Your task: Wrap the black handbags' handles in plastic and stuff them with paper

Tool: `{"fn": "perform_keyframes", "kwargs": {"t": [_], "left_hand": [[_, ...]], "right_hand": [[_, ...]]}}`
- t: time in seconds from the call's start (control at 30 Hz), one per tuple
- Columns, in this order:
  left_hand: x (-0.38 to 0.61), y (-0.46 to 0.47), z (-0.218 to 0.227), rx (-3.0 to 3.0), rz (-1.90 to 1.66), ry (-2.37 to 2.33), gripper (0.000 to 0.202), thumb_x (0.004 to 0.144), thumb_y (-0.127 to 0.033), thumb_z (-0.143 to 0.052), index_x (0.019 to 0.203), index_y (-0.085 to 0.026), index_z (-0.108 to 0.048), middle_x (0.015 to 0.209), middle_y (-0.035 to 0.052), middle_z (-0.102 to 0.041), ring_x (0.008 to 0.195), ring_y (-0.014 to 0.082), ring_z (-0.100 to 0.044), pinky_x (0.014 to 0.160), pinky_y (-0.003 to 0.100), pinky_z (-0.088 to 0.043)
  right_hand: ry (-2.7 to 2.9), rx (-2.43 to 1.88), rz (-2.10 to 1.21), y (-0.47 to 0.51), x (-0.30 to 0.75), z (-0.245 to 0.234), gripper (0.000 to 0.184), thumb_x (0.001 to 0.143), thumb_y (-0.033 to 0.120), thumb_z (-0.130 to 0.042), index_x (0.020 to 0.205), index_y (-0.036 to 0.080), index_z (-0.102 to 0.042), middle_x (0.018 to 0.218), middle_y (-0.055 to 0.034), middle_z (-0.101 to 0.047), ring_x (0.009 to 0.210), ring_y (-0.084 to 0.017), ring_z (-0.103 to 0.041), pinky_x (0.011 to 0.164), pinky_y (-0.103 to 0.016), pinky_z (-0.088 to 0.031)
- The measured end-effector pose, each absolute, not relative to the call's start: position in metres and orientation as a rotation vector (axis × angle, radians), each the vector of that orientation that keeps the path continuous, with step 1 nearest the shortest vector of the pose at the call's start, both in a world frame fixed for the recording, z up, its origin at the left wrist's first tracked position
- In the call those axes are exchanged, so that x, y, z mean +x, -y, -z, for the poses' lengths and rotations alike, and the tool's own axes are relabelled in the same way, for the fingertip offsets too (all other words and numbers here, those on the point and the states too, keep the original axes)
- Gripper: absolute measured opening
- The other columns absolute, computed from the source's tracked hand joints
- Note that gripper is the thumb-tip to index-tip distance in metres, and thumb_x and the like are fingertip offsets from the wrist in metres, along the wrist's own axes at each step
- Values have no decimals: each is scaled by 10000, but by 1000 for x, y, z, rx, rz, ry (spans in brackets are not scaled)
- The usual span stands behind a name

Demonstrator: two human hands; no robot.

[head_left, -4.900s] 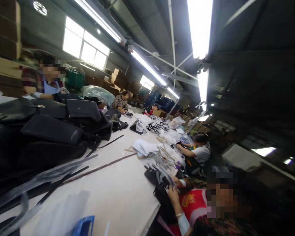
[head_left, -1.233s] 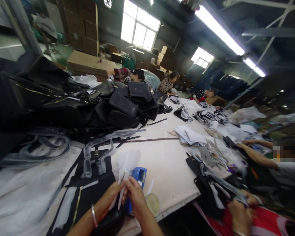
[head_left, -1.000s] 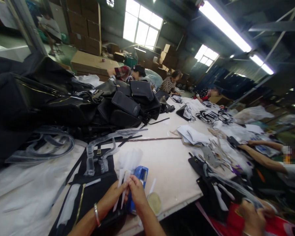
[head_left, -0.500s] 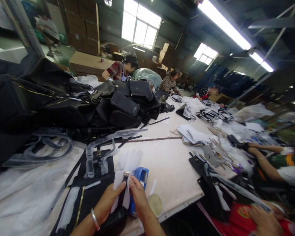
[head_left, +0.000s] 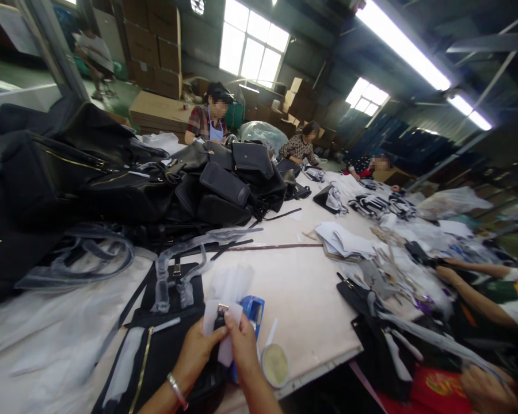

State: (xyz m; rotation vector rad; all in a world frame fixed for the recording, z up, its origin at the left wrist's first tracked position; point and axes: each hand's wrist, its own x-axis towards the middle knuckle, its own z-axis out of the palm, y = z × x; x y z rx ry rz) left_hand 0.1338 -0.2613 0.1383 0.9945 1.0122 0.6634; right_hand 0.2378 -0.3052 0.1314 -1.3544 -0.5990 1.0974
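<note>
My left hand and my right hand meet low in the frame, both pinched on a small white sheet folded round a black strap end with a metal buckle. Under my hands lies a black bag with a gold zipper and plastic-wrapped straps. Just behind my right hand sits a blue tape dispenser. A small round dish of yellowish paste sits to the right of my right hand.
A high pile of black bags fills the left of the long white table. Papers, straps and more bags lie along the right side, where other people's arms work. More people sit at the far side.
The view has swung down from the hall to my hands. Over the last second my fingers have folded the white sheet further round the buckle end and shifted slightly right.
</note>
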Motion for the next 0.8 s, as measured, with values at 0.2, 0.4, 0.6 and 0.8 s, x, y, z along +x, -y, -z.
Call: {"fn": "perform_keyframes", "kwargs": {"t": [0.2,0.4,0.6,0.8], "left_hand": [[131,260,-133,1028,-659,-938,418,685,-387,-737,1027,-148,-714,1013,84,-743,931,289,-672,845,348,-511],[128,264,-131,986,-625,-868,450,752,-435,-674,1098,-148,-687,998,79,-744,965,298,-660,863,374,-508],[127,264,-129,1111,-634,-888,425,778,-419,-648,1107,-152,-682,1058,90,-727,1025,308,-634,891,380,-489],[125,265,-135,1214,-606,-876,404,817,-413,-602,1130,-167,-671,1097,73,-715,1020,289,-637,903,349,-478]], "right_hand": [[602,-1452,-1025,304,240,-128,405,834,471,-586,1083,160,-657,1025,-92,-689,963,-239,-645,845,-346,-514],[633,-1514,-992,309,240,-129,381,869,456,-547,1104,169,-637,1055,-85,-687,989,-238,-638,880,-344,-492],[679,-1556,-951,313,241,-133,355,877,438,-537,1093,175,-638,1049,-75,-694,988,-237,-636,889,-341,-477],[694,-1564,-938,314,242,-134,340,884,423,-526,1093,181,-641,1041,-66,-698,984,-230,-637,893,-337,-471]]}}
